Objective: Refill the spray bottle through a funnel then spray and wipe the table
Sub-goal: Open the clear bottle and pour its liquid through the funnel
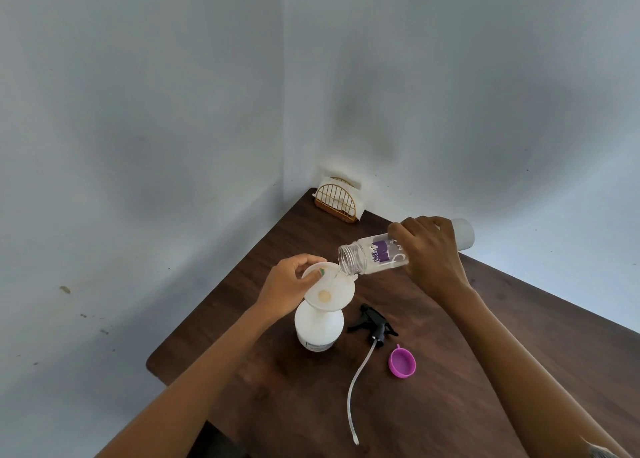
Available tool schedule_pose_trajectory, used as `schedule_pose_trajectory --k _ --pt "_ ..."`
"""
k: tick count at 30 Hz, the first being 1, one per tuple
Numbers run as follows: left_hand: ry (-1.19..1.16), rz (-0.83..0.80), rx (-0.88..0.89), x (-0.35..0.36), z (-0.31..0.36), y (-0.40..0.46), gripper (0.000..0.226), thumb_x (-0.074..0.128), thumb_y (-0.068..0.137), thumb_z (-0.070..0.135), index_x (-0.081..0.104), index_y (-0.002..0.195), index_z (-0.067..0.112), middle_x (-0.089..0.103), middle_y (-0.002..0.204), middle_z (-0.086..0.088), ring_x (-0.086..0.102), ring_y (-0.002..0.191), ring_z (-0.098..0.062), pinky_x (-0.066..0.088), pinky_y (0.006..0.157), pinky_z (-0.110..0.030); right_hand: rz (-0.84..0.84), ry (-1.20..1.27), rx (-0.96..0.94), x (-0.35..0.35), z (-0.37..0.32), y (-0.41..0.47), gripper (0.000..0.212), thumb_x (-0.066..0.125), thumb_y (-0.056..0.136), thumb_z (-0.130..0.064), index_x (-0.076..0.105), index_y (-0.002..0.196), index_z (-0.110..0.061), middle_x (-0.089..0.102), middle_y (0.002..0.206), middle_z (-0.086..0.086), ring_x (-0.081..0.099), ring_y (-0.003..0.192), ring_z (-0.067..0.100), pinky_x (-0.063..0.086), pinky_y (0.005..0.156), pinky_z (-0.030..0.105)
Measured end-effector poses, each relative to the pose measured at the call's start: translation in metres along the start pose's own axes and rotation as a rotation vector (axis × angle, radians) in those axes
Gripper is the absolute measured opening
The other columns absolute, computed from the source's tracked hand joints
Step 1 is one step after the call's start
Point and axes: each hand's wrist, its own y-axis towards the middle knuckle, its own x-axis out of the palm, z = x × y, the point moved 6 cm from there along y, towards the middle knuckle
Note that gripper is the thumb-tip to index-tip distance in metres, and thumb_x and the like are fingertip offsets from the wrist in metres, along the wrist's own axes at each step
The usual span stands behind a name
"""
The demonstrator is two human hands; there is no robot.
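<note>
While water runs from bottle (pixel 384 253) into funnel (pixel 329 289): right hand (pixel 427 253) wraps the tilted bottle, mouth just over the funnel rim. Left hand (pixel 289 284) pinches that rim, steadying it on the sprayer (pixel 318 329) below. Advice: hold a shallow tilt, a thin stream, and watch the funnel level. Trigger head (pixel 374 322) and cap (pixel 401 364) lie on the surface (pixel 485 371) between the forearms.
</note>
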Motion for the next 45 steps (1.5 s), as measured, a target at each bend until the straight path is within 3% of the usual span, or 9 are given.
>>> schedule_pose_trajectory --k 11,19,32,45 --pt "-0.002 -0.004 -0.012 0.0015 -0.0024 0.0009 0.028 0.063 0.085 0.033 0.062 0.112 0.028 0.06 0.104 0.016 0.059 0.094 -0.006 0.047 0.072 -0.009 -0.006 0.001 0.001 -0.0008 -0.0013 -0.0011 0.071 0.094 0.044 -0.025 0.046 0.096 -0.021 0.07 0.089 0.007 0.067 0.08 0.029 0.047 0.08 0.046" --pt "-0.002 0.003 -0.014 0.002 -0.0074 0.0038 0.03 0.062 0.085 0.034 0.061 0.115 0.028 0.064 0.115 0.008 0.06 0.1 -0.01 0.054 0.084 -0.025 -0.015 0.003 0.0 0.0004 -0.0009 -0.0007 0.071 0.094 0.044 -0.024 0.045 0.096 -0.021 0.069 0.088 0.007 0.067 0.081 0.029 0.047 0.079 0.047" --pt "-0.006 -0.001 -0.008 0.0014 -0.0057 0.0037 0.029 0.062 0.086 0.034 0.062 0.114 0.028 0.065 0.115 0.008 0.06 0.099 -0.009 0.052 0.079 -0.018 0.004 0.004 -0.013 -0.0022 -0.0017 0.0002 0.072 0.094 0.043 -0.023 0.046 0.095 -0.021 0.069 0.088 0.007 0.067 0.08 0.03 0.047 0.079 0.048" --pt "-0.022 -0.007 -0.029 0.0016 -0.0041 0.0023 0.028 0.062 0.085 0.034 0.062 0.113 0.028 0.064 0.115 0.008 0.06 0.1 -0.01 0.054 0.083 -0.023 -0.034 0.067 0.029 0.0022 -0.0008 -0.0023 0.073 0.094 0.044 -0.024 0.044 0.097 -0.022 0.07 0.089 0.007 0.067 0.08 0.029 0.048 0.079 0.047"
